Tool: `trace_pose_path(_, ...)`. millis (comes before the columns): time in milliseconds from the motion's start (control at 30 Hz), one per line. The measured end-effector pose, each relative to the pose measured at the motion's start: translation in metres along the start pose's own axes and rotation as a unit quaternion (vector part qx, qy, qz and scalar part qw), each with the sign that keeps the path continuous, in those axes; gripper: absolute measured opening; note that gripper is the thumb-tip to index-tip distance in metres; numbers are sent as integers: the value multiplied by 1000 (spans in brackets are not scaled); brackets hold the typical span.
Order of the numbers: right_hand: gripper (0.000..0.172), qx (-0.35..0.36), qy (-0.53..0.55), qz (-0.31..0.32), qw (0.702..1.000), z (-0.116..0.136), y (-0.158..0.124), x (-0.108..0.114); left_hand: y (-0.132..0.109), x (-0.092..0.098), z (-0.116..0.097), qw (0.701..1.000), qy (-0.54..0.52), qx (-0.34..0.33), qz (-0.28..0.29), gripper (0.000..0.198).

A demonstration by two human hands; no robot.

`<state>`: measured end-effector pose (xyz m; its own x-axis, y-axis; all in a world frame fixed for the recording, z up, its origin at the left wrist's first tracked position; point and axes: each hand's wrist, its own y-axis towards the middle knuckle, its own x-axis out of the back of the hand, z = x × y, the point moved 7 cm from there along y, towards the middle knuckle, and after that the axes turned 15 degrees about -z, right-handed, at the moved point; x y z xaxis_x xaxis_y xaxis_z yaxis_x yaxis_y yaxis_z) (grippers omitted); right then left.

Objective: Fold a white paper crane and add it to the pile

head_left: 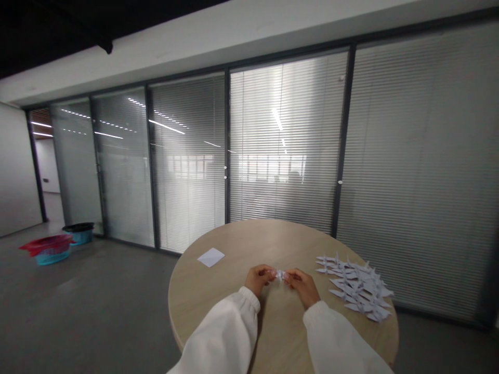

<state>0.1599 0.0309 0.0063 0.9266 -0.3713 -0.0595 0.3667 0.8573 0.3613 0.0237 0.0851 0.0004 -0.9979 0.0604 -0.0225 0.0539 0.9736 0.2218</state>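
Between my two hands, over the middle of the round table, is a small piece of folded white paper [279, 275]. My left hand [259, 278] pinches its left side, and my right hand [300, 283] pinches the right side. The fingers cover much of the paper, so its exact folded shape is hard to make out. To the right of my right hand lies a group of folded paper cranes [358, 285], white with pointed tips, set close together. Beyond my left hand, a flat white sheet of paper [211, 257] rests on the tabletop.
The round wooden table [218, 306] stands before a glass partition with blinds [288, 140]. On the floor at the left are a blue bin with a red liner [52, 250] and another with a black liner [80, 234]. An open doorway [44, 161] shows at the far left.
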Motion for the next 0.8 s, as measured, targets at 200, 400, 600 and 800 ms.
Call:
trace_pose_path(200, 36, -39, 42, -12, 998, -12, 5, 4, 2, 5, 7, 998, -30, 61, -20, 41)
trace_pose_path(400, 36, -83, 128, -28, 988, -18, 5, 5, -4, 2, 8, 984, -132, 123, -7, 35)
trace_pose_path(600, 35, -115, 195, -13, 974, -15, 2, 2, -9, 0, 2, 969, -204, 138, 11, 41)
trace_pose_path(800, 36, -128, 218, -38, 967, -18, 4, 7, -8, -1, 7, 959, -235, 157, 14, 42)
